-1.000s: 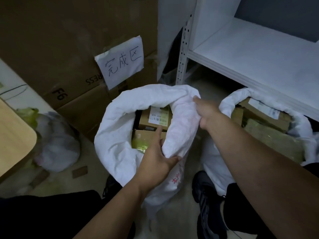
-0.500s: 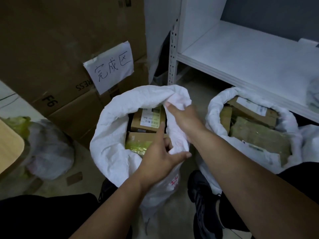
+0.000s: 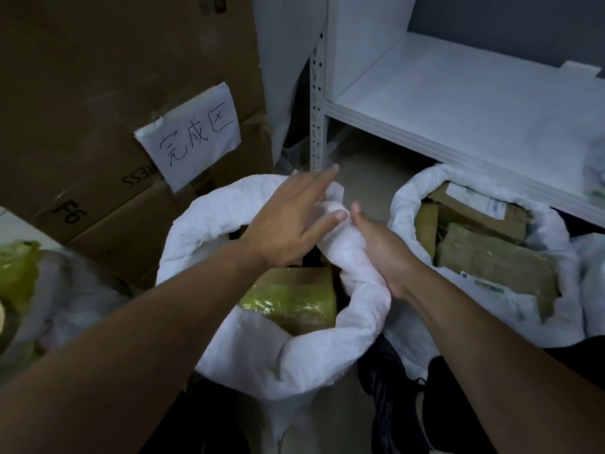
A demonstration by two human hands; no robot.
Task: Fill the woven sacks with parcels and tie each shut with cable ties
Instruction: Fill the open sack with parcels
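Centrally, on the floor between the person's legs, stands the white woven plastic sack (image 3: 262,348), its rolled rim wide at the near side and bunched into a thick twist at the far right. Inside it lies a brown cardboard parcel wrapped in yellow-green tape (image 3: 294,299). The left hand (image 3: 288,224) reaches across the mouth with fingers straight and spread, thumb and fingertips touching the bunched cloth. The right hand (image 3: 383,244) grips that same twist from the right side — its thumb points up, but how the other fingers lie behind the fabric I cannot tell. Just beside, to the right, a second white woven sack (image 3: 409,204) stands open, packed with brown labelled cardboard parcels (image 3: 491,263). A dark shoe (image 3: 389,398) shows between the two sacks. Behind the first sack lean large brown cardboard boxes (image 3: 98,93) bearing a white paper sign with handwritten characters (image 3: 193,136), and to the right a white metal shelf (image 3: 458,103) runs above the second sack. At far left sits a bundle of translucent plastic bags — green and grey (image 3: 39,290).
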